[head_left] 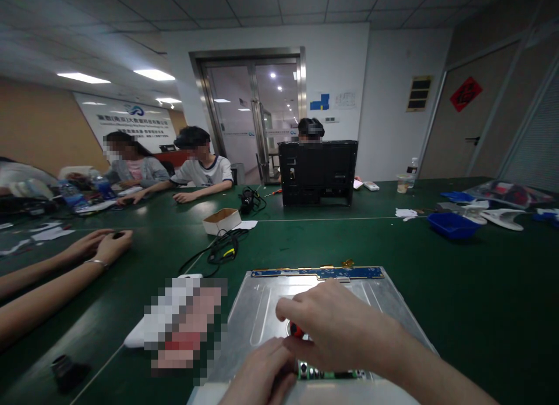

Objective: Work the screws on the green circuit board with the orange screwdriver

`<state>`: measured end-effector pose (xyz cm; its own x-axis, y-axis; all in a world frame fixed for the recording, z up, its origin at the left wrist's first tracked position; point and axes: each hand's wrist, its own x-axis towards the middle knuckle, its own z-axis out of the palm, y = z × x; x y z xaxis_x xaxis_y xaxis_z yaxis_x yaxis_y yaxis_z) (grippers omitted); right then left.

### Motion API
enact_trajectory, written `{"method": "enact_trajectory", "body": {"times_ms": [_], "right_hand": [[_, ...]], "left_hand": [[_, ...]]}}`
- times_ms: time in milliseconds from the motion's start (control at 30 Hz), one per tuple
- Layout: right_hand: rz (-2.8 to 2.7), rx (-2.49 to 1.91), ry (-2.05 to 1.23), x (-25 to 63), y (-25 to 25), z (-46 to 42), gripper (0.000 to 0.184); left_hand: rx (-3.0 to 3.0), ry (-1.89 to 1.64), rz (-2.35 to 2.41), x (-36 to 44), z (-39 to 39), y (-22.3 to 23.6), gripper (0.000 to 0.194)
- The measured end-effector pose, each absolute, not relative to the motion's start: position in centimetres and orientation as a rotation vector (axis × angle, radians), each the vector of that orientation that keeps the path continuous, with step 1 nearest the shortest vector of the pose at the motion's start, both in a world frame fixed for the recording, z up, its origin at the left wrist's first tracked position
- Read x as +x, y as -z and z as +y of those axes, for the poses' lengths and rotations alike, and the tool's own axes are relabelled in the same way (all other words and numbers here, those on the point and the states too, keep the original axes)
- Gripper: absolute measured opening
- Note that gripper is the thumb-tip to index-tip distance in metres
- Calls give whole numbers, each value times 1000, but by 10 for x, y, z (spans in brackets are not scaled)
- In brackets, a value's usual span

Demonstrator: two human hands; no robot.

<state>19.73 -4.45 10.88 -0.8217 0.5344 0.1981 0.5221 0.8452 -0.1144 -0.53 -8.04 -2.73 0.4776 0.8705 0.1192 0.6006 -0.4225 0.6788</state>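
Observation:
In front of me lies a flat silver metal panel (244, 318), the back of a display, with a narrow blue circuit strip (317, 272) along its far edge. My right hand (332, 323) is closed around a red-and-black screwdriver (296, 330); only part of its handle shows between thumb and fingers. Just below, my left hand (264, 373) has its fingers curled beside the right thumb, over the panel. What those fingers pinch, if anything, is hidden. A green circuit board (332, 372) with components peeks out under my wrists, near the panel's front edge.
Left of the panel are a blurred white object (170, 318) and a black cap-like piece (67, 370). A co-worker's hands (107, 248) rest farther left. Beyond lie black cables (225, 248), an open box (222, 220), an upright black monitor (318, 172) and a blue tray (453, 225).

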Motion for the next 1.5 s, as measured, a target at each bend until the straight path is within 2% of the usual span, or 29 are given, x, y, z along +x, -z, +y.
{"method": "enact_trajectory", "body": {"times_ms": [367,567,1033,1267,1500], "right_hand": [[-2838,-663,-223,204,-109,-45,39],[-2819,-702,-214,203,-107,-45,41],[-2807,-731,-157,202,-110,-45,35],[-2813,-820,-94,198,-109,-44,18],[-2785,-806,-114,197,-106,-43,19]], "left_hand": [[2252,-638,1161,5,-79,13,18],[2292,-661,1127,5,-77,15,14],[2266,-632,1141,4,-77,16,18],[2208,-629,1151,1,-78,21,23],[2184,-612,1177,-3,-81,17,34]]}}
